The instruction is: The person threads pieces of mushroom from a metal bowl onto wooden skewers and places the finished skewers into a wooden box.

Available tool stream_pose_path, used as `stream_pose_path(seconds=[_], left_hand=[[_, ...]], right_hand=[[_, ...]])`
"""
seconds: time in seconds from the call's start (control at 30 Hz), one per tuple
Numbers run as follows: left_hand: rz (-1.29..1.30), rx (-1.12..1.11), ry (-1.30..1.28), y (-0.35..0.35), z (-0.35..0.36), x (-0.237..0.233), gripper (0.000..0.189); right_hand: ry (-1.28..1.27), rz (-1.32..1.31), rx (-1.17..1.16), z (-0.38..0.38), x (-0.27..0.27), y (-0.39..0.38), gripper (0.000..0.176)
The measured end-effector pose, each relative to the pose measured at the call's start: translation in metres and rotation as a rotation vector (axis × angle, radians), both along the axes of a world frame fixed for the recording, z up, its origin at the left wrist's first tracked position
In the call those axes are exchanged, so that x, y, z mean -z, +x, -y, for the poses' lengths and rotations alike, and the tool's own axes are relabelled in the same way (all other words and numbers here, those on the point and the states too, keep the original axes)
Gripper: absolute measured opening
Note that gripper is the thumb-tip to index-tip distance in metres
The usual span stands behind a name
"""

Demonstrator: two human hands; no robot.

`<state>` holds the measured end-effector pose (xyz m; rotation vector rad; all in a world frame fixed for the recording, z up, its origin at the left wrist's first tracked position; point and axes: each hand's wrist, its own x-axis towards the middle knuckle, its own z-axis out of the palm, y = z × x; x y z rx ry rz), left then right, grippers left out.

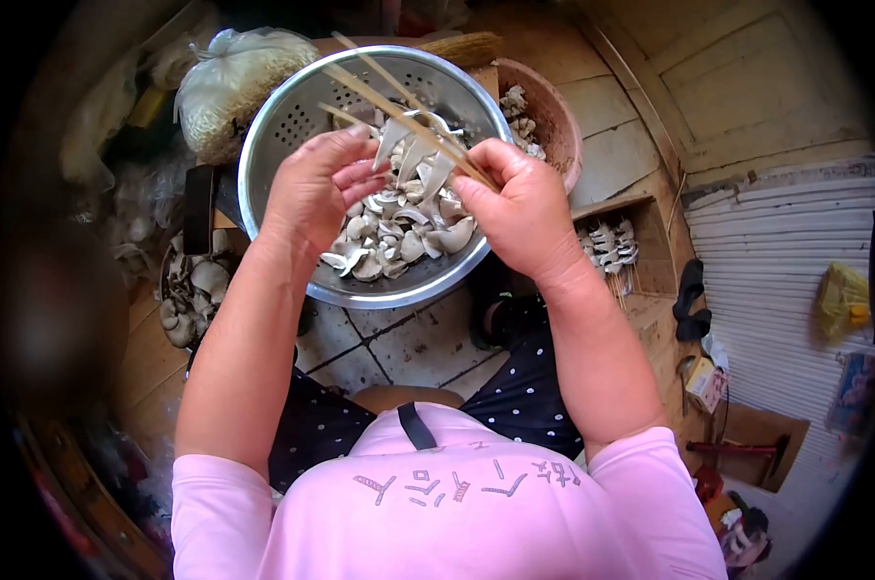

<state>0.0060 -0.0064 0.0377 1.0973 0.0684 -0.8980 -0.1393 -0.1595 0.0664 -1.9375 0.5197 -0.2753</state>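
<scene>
A bundle of thin bamboo skewers is gripped in my right hand, closed over the right side of the bowl. The skewers slant up to the left, and pale torn oyster mushroom pieces hang along them. My left hand is at the bowl's left side, its thumb and curled fingers apart, fingertips close to the hanging pieces. Below both hands, the large metal colander holds a heap of loose oyster mushroom pieces.
Behind the colander on the right stands a pink basin with mushrooms in it. A cardboard box at the right contains skewered mushrooms. To the left are a full plastic bag and more whole mushrooms. Tiled floor shows below.
</scene>
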Motion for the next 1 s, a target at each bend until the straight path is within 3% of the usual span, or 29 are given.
stream_pose_path(seconds=[0.1,0.2,0.23,0.3,0.4,0.6,0.93,1.0], left_hand=[[0.107,-0.093,0.104,0.014,0.001,0.018,0.022],[0.714,0.337,0.675,0.019,0.0,0.058,0.015],[0.861,0.432,0.847,0.015,0.001,0.066,0.024],[0.991,0.504,1.124,0.004,0.006,0.072,0.037],[0.945,0.629,1.301,0.001,0.012,0.079,0.044],[0.8,0.629,1.335,0.011,0.012,0.085,0.044],[0.782,0.607,1.356,0.019,0.008,0.072,0.04],[0.647,0.574,1.246,0.027,0.008,0.068,0.035]], right_hand=[[0.028,0.052,0.062,0.008,0.003,0.0,0.016],[0.024,0.048,0.068,0.009,0.005,0.0,0.016],[0.019,0.046,0.055,0.007,0.007,0.0,0.016],[0.015,0.04,0.047,0.004,0.007,0.0,0.015],[-0.005,0.042,0.03,0.002,0.004,0.001,0.015],[-0.037,0.016,0.005,0.003,0.004,0.001,0.017],[-0.09,-0.02,-0.018,0.001,-0.001,-0.001,0.018],[-0.087,-0.023,-0.018,0.001,-0.001,-0.002,0.018]])
